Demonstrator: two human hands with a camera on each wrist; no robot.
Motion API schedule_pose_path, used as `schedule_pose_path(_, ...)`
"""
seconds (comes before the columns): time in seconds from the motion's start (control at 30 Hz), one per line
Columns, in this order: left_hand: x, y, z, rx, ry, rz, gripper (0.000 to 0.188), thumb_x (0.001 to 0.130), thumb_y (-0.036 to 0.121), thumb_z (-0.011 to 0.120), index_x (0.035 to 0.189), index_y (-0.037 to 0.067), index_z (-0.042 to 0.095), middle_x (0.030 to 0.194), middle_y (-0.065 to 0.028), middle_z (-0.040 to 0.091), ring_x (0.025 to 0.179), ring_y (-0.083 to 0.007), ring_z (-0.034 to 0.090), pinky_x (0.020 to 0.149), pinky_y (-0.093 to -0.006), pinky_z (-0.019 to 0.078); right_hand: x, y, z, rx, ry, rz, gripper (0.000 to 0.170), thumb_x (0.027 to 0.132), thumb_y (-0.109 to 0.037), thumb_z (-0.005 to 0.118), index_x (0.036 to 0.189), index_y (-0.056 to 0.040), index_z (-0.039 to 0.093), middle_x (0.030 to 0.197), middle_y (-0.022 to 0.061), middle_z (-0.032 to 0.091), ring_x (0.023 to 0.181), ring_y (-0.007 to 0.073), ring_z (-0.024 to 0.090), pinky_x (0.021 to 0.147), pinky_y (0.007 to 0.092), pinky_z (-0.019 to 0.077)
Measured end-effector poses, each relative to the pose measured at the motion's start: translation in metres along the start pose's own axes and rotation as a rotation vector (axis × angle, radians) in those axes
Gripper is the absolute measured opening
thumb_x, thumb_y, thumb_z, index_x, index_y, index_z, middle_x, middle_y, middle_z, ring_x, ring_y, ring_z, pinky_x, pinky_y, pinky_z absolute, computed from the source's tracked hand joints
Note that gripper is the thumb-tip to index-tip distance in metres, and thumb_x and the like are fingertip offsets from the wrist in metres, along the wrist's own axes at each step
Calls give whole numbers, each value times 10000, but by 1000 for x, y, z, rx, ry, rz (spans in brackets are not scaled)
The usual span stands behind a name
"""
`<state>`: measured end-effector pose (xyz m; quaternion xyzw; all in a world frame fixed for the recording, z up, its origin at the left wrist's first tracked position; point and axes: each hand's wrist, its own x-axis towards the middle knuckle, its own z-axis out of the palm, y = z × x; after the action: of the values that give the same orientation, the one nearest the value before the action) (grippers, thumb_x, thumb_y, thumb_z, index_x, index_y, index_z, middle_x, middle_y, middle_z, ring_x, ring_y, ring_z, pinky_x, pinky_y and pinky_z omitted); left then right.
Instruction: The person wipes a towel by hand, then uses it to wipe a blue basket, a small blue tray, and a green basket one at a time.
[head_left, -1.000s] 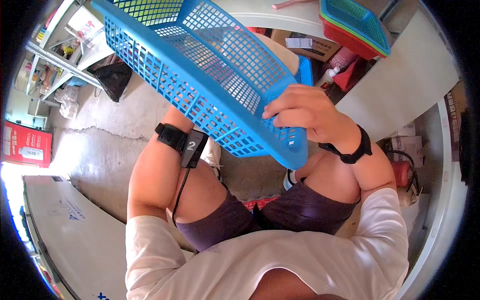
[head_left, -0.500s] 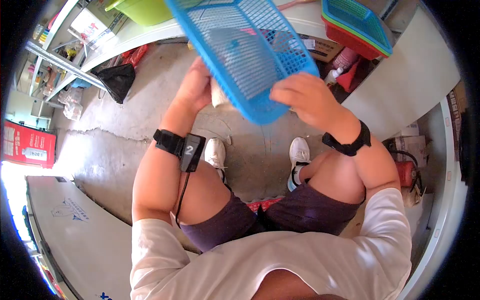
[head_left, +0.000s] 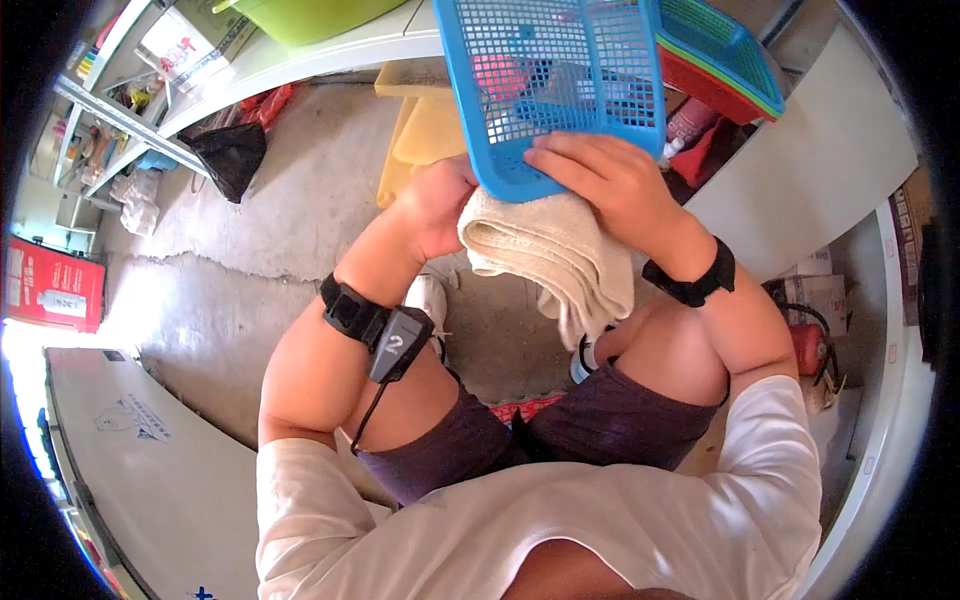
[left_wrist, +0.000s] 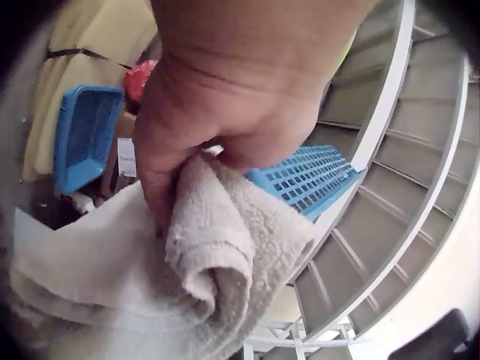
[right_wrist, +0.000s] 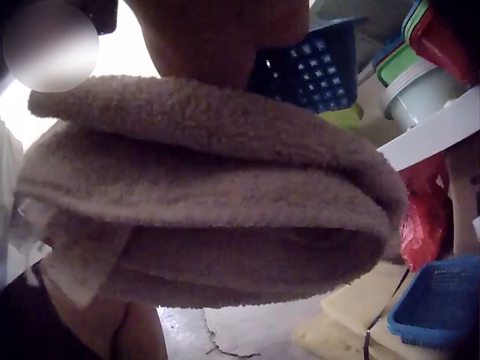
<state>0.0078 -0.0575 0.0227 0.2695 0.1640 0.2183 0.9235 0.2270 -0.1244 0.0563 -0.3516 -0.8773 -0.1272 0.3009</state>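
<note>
A blue mesh basket (head_left: 512,180) is held up at the top of the head view, tilted with its inside toward me. My right hand (head_left: 622,190) grips its near end, fingers over the rim. Under that end hangs a folded cream towel (head_left: 555,245), its layers drooping toward my knees. My left hand (head_left: 437,207) pinches the towel at its left side, close by the basket's corner. In the left wrist view the towel (left_wrist: 214,232) bunches below the fingers, with the basket (left_wrist: 311,178) behind. The folded towel (right_wrist: 202,172) fills much of the right wrist view.
Stacked blue, green and red baskets (head_left: 735,75) stand at the upper right. A lime-green tub (head_left: 315,18) sits on the white bench (head_left: 290,75). Yellowish slabs (head_left: 425,130) and a black bag (head_left: 232,160) are below it. Another blue basket (right_wrist: 439,300) lies on the slabs.
The basket has shifted right and turned more upright, away from my body. The towel, mostly hidden before, has come out below it. My left hand has moved right and closer.
</note>
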Motion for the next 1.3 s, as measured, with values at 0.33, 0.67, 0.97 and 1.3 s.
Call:
schedule_pose_path(0.33,-25,21,39,288,402,154,374,987,166,427,1253,-93,476,1184,-237,602,1052,-337,626,942,-453,506,3,4,-9,161,-218,150,619,803,28,499,1390,-160,453,1347,142,518,1183,356,532,999,421,440)
schedule_pose_path(0.67,-21,29,16,173,169,242,380,957,111,504,1301,-33,435,1214,-193,585,1067,-299,628,921,-431,528,-11,9,-12,361,-252,193,807,749,114,516,1476,-179,325,1467,143,386,1321,350,408,1092,421,358)
schedule_pose_path(0.97,-6,6,8,209,137,246,418,937,12,470,1349,30,405,1237,-151,570,1076,-245,621,893,-357,552,-4,-17,-23,463,-482,154,869,755,146,473,1509,-238,272,1583,88,196,1416,402,250,1132,574,219)
schedule_pose_path(1.3,-1,-7,13,3,-132,167,526,997,373,447,1367,-2,433,1316,-167,530,1137,-251,584,950,-381,522,-1,-27,-18,344,-408,71,786,761,109,485,1469,-212,373,1570,84,235,1436,391,205,1146,585,146)
